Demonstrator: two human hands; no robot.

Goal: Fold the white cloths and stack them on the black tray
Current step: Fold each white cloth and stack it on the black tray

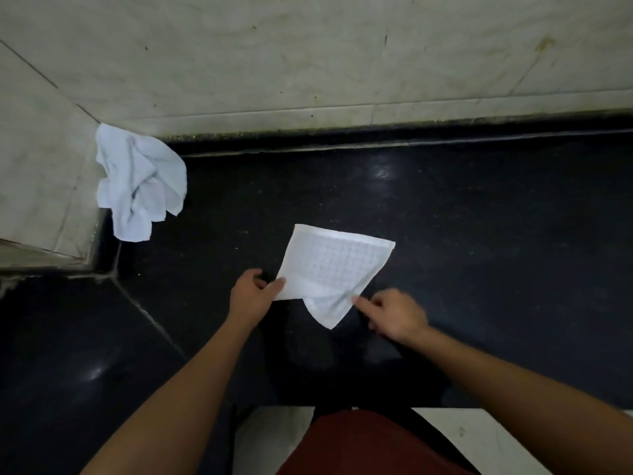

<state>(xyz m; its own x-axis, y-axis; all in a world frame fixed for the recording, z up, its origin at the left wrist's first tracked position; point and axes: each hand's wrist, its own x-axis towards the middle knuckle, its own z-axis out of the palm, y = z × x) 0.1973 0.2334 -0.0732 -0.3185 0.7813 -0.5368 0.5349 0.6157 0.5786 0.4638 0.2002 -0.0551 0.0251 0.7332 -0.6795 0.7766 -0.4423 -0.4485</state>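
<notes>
Glossy black stone counter in a corner of stained cream tiled wall, dim light. Centre: flat, partly folded white cloth w/ faint grid pattern, one point hanging toward the viewer. Left hand pinches its near-left corner btwn thumb & fingers. Right hand is blurred: forefinger stretched to the cloth's near-right edge, other fingers curled; grip can't be told. Crumpled heap of white cloths far left, against the wall. Dark red garment cut off at bottom.
</notes>
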